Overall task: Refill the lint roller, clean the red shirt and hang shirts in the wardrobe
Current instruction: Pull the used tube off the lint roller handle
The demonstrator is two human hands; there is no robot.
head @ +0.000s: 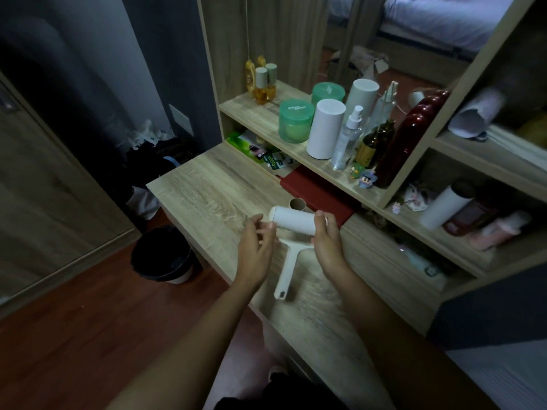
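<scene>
A white lint roller (291, 223) with a fresh white roll on it is held over the wooden desk (207, 190); its handle (285, 270) points toward me. My right hand (327, 239) grips the right end of the roll. My left hand (256, 244) touches the left end with its fingertips, fingers spread. An empty brown cardboard core (298, 204) lies on the desk just behind the roller. A spare white roll (325, 129) stands on the shelf above. No red shirt is in view.
The shelf (266, 119) holds green jars (295, 121), spray and perfume bottles and a dark red bottle (411, 134). A dark red book (316, 193) lies under the shelf. A bin with a black liner (161, 255) stands on the floor left of the desk.
</scene>
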